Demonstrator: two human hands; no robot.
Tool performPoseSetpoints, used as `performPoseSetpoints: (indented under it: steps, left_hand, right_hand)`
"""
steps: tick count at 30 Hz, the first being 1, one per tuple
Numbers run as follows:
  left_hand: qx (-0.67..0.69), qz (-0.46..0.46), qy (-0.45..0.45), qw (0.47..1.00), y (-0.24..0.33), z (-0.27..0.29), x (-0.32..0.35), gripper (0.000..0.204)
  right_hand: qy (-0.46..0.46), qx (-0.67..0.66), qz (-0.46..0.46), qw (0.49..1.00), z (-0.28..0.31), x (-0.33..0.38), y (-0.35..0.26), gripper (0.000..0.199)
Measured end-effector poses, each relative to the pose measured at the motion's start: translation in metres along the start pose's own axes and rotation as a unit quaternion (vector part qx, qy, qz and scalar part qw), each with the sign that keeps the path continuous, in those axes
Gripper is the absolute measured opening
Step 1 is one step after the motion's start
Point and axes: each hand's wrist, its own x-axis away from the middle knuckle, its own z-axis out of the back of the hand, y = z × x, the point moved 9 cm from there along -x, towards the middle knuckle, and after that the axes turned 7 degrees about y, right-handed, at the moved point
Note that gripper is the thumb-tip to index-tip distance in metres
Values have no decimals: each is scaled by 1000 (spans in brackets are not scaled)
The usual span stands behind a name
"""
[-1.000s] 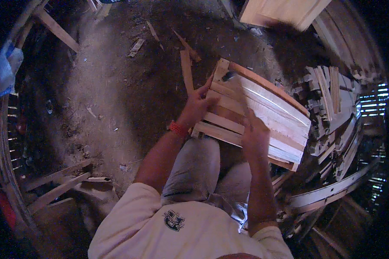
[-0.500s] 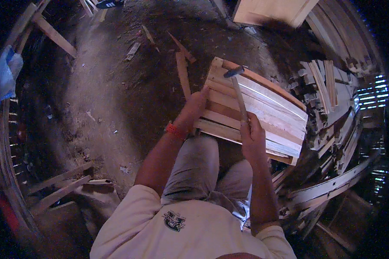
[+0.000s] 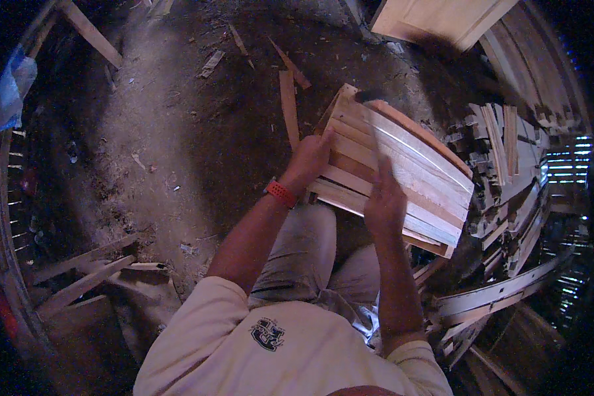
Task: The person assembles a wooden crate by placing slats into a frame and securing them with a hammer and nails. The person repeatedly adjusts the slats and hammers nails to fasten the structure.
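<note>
A slatted wooden crate (image 3: 426,173) lies tilted across my knees, its pale and reddish boards facing up. My left hand (image 3: 312,158), with a red strap on its wrist, grips the crate's near-left end; the thumb lies along the edge and the other fingers are mostly hidden. In my right hand (image 3: 384,204) is a hammer (image 3: 374,132), held by its wooden handle above the slats. Motion smears the hammer, and its dark head is over the crate's far-left corner. Whether a nail stands there cannot be made out.
Loose wood strips (image 3: 288,105) lie on the dirt floor beyond the crate. Stacked boards (image 3: 498,142) crowd the right side, with a long curved plank (image 3: 501,290) nearer me. A pale wooden panel (image 3: 435,20) stands at the back. Scrap lumber (image 3: 89,284) lies at lower left.
The hammer head has dropped toward the crate's far-left corner and is now blurred. My left hand still grips the crate's end. The whole view has shifted slightly.
</note>
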Motion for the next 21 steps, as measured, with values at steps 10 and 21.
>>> performPoseSetpoints:
  steps: [10, 21]
  left_hand:
    - [35, -12, -25, 999, -8, -9, -6, 59]
    - [-43, -41, -43, 997, -12, -12, -5, 35]
  right_hand:
    - [-98, 72, 5, 993, -25, 3, 8, 41]
    - [-58, 21, -36, 997, -5, 4, -9, 40]
